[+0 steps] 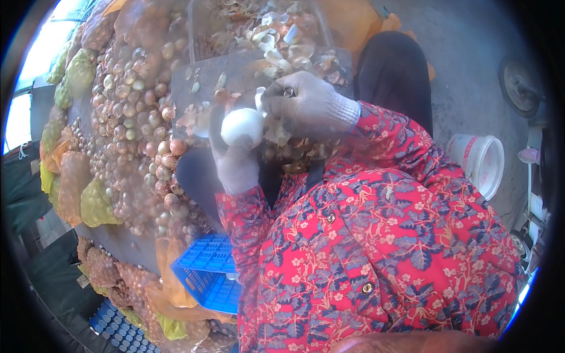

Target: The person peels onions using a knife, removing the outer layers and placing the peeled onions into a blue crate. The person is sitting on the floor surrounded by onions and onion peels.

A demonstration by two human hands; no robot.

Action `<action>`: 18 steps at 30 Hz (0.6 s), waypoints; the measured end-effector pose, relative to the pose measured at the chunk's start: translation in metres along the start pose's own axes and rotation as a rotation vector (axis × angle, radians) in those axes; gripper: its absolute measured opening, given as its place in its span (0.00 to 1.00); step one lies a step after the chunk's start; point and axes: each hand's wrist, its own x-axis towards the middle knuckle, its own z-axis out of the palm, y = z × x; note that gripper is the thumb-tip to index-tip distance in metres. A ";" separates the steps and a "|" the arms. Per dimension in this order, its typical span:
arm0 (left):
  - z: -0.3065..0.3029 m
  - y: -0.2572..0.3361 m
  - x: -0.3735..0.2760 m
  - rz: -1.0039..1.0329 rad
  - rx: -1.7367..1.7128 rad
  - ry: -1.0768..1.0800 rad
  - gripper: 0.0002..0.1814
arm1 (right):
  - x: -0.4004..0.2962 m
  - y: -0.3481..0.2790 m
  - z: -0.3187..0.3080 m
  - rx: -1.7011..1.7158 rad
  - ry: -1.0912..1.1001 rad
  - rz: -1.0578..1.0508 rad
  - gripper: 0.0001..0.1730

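My left hand [235,152], in a knitted glove with a dark palm side, grips a peeled white onion [242,127] above a grey board. Close against the onion's upper right is my right hand [304,103], also gloved and curled shut around a small tool whose round metal end [288,92] shows in the fist; its blade, if any, is hidden. A white strip of onion layer [259,101] stands between the right fingertips and the onion. Scraps of onion skin [222,80] lie on the board [190,81] beneath both hands.
Unpeeled onions [132,106] are heaped at the left, with filled net bags [95,203] beyond. A crate [282,31] of onion peelings adjoins the board. A blue plastic crate [207,273] lies near my left arm; a white bucket [479,163] is at the right.
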 end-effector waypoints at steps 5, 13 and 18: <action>0.000 0.004 -0.002 -0.080 0.047 -0.119 0.55 | 0.002 0.008 0.001 0.050 -0.174 -0.052 0.18; 0.001 0.003 -0.003 -0.083 0.008 -0.234 0.58 | 0.001 0.004 0.005 0.148 -0.121 0.002 0.16; 0.006 0.004 0.004 -0.114 0.087 -0.165 0.52 | 0.004 0.008 0.000 0.030 0.038 -0.265 0.15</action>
